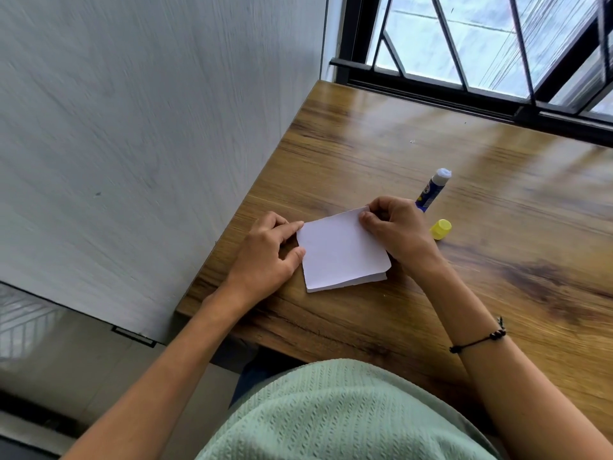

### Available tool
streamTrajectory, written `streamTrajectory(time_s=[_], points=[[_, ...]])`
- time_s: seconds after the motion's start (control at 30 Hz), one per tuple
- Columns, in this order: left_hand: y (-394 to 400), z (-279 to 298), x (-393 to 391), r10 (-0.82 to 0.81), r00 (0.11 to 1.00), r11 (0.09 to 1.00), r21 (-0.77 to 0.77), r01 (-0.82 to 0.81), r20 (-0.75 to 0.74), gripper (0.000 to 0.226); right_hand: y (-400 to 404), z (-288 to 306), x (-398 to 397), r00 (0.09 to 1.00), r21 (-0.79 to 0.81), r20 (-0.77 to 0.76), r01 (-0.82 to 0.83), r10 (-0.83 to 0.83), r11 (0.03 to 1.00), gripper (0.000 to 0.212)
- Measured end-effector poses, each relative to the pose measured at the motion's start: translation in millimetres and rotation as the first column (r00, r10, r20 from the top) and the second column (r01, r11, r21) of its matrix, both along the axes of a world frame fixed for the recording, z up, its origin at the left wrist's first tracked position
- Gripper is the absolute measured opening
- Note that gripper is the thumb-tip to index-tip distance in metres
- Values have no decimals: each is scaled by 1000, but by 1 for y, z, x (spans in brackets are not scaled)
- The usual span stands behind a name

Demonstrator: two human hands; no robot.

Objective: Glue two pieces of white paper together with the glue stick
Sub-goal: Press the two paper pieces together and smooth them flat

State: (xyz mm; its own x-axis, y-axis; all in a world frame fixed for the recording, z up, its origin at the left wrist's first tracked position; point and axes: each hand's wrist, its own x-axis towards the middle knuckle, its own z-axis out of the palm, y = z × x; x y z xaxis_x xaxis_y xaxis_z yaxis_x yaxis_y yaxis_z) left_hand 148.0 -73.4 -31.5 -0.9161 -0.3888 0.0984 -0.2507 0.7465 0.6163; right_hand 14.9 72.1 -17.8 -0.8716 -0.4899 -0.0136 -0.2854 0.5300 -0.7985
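Observation:
Two white paper pieces (341, 252) lie stacked on the wooden table, the lower one's edge peeking out along the near side. My left hand (268, 252) touches the stack's left edge with thumb and forefinger. My right hand (396, 232) pinches the top sheet's far right corner. The glue stick (433, 189), blue and white, stands uncapped just beyond my right hand, its white glue exposed. Its yellow cap (441, 229) lies on the table to the right of that hand.
The wooden table (481, 207) meets a grey wall (149, 144) on the left and a black-framed barred window (497, 61) at the far side. The table's near left corner sits close to my left wrist.

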Motion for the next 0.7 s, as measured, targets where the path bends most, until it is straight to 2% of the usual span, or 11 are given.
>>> streamTrajectory(time_s=[0.17, 0.37, 0.47, 0.53, 0.6, 0.7], points=[[-1, 7, -4, -52, 986, 995, -81, 66, 160, 59, 0, 3, 4, 988, 122, -150, 1, 17, 992, 14], [4, 18, -4, -107, 934, 962, -204, 185, 340, 71, 5, 7, 19, 972, 316, -219, -16, 89, 948, 37], [6, 22, -4, -104, 909, 944, -248, 219, 404, 76, 6, 10, 28, 928, 466, -338, 19, 158, 885, 41], [7, 23, -3, -98, 899, 932, -278, 234, 427, 80, 3, 15, 36, 887, 480, -415, 25, 202, 877, 43], [7, 23, -3, -95, 893, 925, -293, 242, 440, 83, -4, 18, 48, 863, 446, -425, -64, 275, 892, 45], [8, 23, -1, -101, 896, 933, -270, 236, 432, 77, -18, 9, 71, 830, 415, -337, -294, 445, 861, 47]])
